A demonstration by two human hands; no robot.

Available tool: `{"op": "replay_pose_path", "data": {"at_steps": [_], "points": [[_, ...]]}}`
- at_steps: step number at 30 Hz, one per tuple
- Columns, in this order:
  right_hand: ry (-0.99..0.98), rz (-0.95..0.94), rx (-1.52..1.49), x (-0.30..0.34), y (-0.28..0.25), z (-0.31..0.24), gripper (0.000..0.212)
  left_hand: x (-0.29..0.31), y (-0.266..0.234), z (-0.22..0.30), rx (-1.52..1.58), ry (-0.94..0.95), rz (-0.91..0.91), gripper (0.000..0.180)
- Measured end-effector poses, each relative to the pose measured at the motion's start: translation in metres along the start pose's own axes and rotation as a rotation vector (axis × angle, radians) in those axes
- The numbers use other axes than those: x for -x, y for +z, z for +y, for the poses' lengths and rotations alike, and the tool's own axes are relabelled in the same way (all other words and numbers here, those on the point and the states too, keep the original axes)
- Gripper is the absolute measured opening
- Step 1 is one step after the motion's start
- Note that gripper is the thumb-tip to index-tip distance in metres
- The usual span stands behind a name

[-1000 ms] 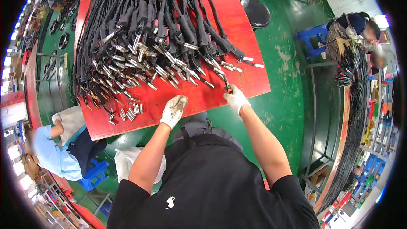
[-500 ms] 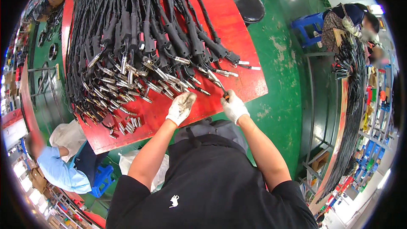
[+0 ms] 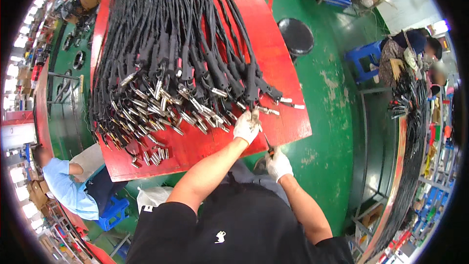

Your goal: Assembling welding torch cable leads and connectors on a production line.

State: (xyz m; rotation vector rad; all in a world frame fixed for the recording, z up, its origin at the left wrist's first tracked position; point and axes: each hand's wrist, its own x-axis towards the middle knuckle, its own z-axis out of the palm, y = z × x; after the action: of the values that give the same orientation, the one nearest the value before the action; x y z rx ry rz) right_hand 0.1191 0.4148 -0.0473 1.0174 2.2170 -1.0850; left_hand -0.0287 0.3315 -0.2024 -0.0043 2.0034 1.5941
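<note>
Black cables (image 3: 195, 63) with metal plug ends (image 3: 195, 107)
Heaped lengthwise on red table (image 3: 288, 88), silvery tips fanned toward near edge; few loose metal sleeves (image 3: 154, 157) alongside.

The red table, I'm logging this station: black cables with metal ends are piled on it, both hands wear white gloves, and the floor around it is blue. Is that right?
Not quite. The floor is green, not blue, as the head view shows. The rest holds: the red table carries the black cables with metal ends, and the left hand and right hand both wear white gloves.
</note>
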Motion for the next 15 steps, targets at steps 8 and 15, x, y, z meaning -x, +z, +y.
{"op": "replay_pose_path", "data": {"at_steps": [8, 15], "points": [[-0.162, -0.038, 0.014, 0.034, -0.016, 0.007, 0.032, -0.028, 0.004, -0.011, 0.182, 0.033, 0.483, 0.031], [0.095, 0.031, 0.025, 0.112, -0.015, 0.165, 0.032, -0.041, 0.008, 0.066, -0.447, -0.174, 0.705, 0.048]]}}
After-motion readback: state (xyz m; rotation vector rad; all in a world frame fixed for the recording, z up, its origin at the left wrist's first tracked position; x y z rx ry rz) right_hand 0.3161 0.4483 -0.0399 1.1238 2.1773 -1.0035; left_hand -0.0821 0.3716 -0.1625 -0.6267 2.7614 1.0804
